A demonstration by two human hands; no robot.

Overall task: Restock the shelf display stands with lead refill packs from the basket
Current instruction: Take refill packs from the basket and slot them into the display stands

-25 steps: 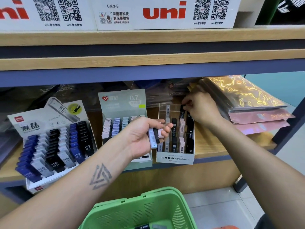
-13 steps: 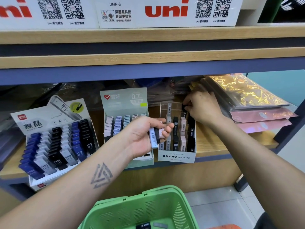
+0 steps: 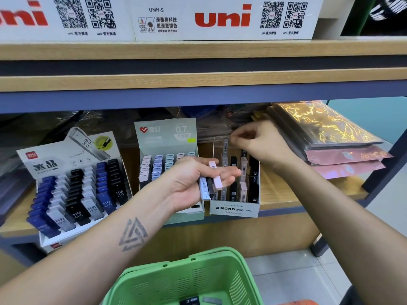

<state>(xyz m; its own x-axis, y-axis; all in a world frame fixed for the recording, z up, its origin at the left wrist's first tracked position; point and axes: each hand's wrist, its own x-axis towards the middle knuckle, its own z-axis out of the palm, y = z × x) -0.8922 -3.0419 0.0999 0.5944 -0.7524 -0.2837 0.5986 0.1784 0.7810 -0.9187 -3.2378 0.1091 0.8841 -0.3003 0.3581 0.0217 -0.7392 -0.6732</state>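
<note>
My left hand [image 3: 193, 181] holds three lead refill packs [image 3: 217, 180], one white, one black and one pink, in front of the shelf with its fingers stretched under them. The clear MONO display stand [image 3: 234, 209] holds upright packs behind that hand. Above the stand's back rows hovers my right hand [image 3: 259, 146], fingers curled and fingertips together, with nothing visible in them. Left of it are the pale green 0.7 stand [image 3: 165, 137] and the stand of blue, black and grey HB packs [image 3: 66, 164]. The green basket [image 3: 176, 264] sits below with a few packs [image 3: 191, 301] at its bottom.
White uni boxes [image 3: 222, 18] line the upper shelf. Glossy gold and pink packets [image 3: 326, 130] are stacked on the right of the lower shelf, close to my right forearm. The shelf's dark post [image 3: 394, 150] rises at the far right above grey floor tiles [image 3: 297, 274].
My right hand has lifted out of the MONO stand and drifted left above it. My left hand's fingers have uncurled, so the packs lie more exposed.
</note>
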